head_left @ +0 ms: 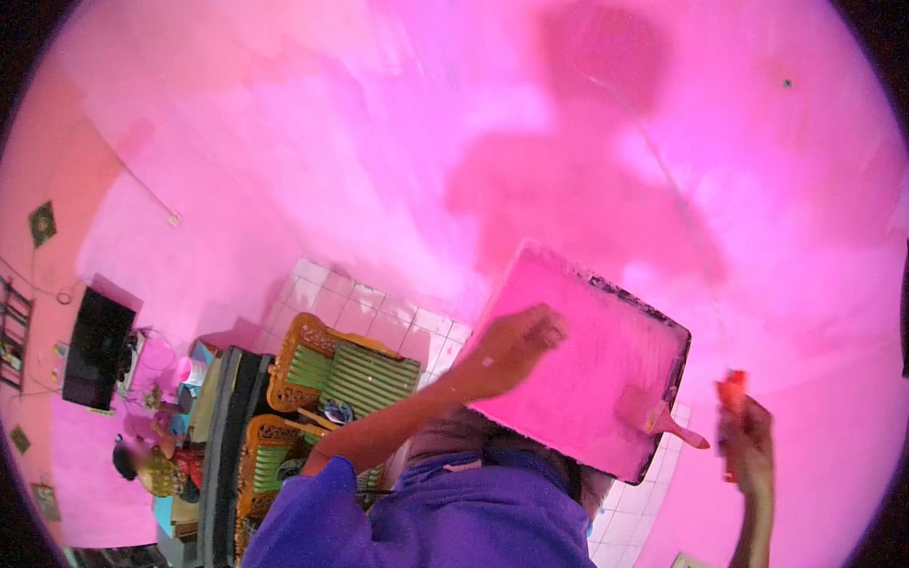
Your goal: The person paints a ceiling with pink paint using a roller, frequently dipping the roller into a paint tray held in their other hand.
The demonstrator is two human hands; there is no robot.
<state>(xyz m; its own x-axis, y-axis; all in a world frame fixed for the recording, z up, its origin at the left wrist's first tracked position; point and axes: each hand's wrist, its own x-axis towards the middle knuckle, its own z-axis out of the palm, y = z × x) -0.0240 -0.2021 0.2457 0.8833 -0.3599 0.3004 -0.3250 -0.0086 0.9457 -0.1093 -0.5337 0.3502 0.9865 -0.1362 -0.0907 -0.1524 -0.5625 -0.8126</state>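
A flat, square-cornered pink paint tray [582,359] with dark worn edges is in front of my waist, over my thighs. My left hand [522,348] is above its left part, fingers curled and closed; I cannot make out whether anything is in them. On the tray's lower right lies a paintbrush [660,421], its bristles pink with paint and its handle past the edge. To the right of the tray, my right hand [755,435] is raised near the wall, closed around a bright orange-red object [733,389]. Its kind is unclear.
A pink wall [380,131] fills the upper view, with my shadow on it. White floor tiles [346,298] run along its foot. Left of me stand carved wooden chairs [366,376] with green slats. Farther left are a television [99,350] and a person [158,464].
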